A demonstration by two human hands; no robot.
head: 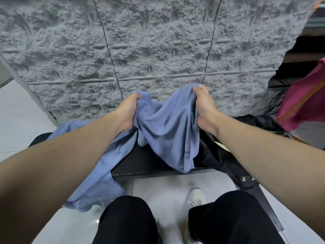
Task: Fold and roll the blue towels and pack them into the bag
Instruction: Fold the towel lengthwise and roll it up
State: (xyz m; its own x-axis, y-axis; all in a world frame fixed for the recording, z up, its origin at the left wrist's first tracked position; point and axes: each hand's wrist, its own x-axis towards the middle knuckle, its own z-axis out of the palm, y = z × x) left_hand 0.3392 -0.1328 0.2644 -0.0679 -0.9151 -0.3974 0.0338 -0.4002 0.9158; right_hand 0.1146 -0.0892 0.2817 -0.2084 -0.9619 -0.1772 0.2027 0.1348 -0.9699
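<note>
Only the head cam here, looking down past both forearms. Both hands are busy with the same blue towel [168, 127]: the left hand [129, 111] has its fingers curled round one bunched top edge, and the right hand [204, 106] grips the other, thumb up top. The towel sags in a big droop between them and hangs down over the front edge of the black bench [149, 164]. It's lifted and still crumpled, no clean crease anywhere that I can see.

A second blue towel [98, 173] is draped off the left side of the bench, under the left forearm, spilling toward the tiled floor [17, 120], unfolded, with some printed lettering near its lower corner. On the right of the bench there's dark fabric with a strap and metal rivets, which I'd guess is the bag [226, 159], but I can't tell whether it's open or whether anything's inside it. Behind it all is a grey textured wall [158, 41], and something magenta [306, 103] pokes in at the far right.

So progress-wise, I'd say this is very early. Nothing looks folded, nothing rolled, nothing visibly packed. The held towel needs spreading out and squaring up first, then the other one, then both go in the bag.
</note>
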